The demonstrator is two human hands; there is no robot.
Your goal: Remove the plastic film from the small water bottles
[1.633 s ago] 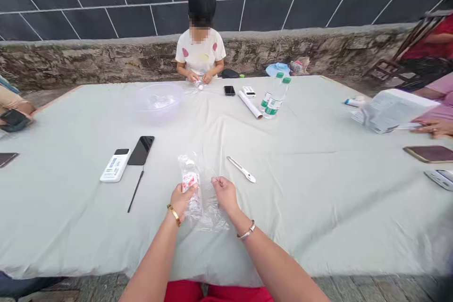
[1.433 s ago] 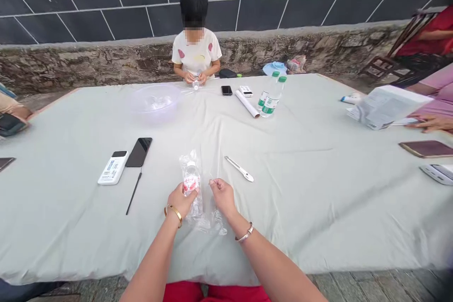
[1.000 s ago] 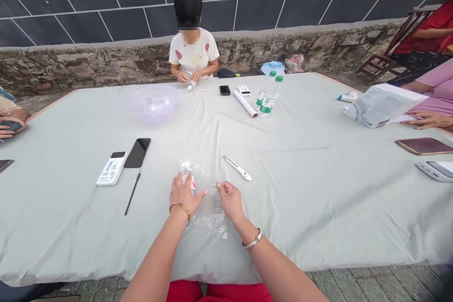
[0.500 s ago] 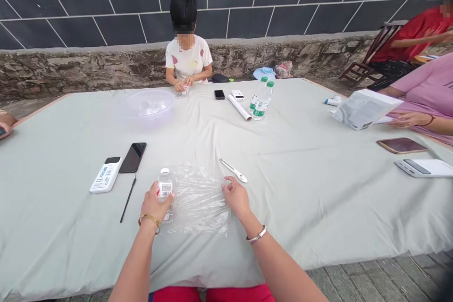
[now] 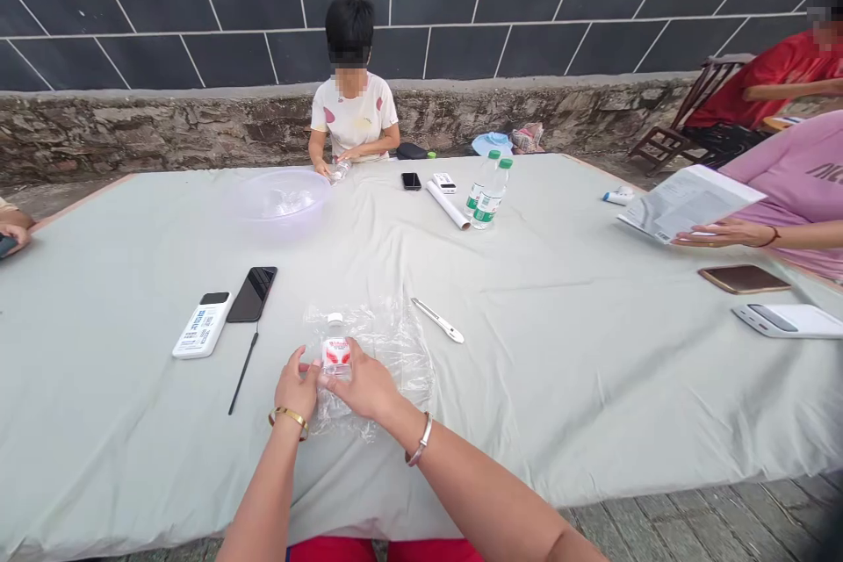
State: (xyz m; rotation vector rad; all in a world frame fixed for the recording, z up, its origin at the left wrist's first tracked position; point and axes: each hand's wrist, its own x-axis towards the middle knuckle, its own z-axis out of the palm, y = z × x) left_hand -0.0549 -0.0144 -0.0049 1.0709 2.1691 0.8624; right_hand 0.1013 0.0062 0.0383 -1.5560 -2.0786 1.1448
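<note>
A small clear bottle with a white cap and a red-and-white label stands upright on a sheet of clear plastic film spread on the grey tablecloth. My left hand grips the bottle's lower left side, fingers curled. My right hand reaches across and closes on the bottle from the right. A white-handled craft knife lies just beyond the film, to the right.
A white device, a black phone and a black stylus lie to the left. Farther off are a clear bowl, two green-capped bottles and a paper roll. A person sits opposite; other people sit at both sides.
The bottle came out of the crumpled film, which was spread flat. My left hand set the bottle upright on the film, and my right hand left the film's edge and closed on the bottle.
</note>
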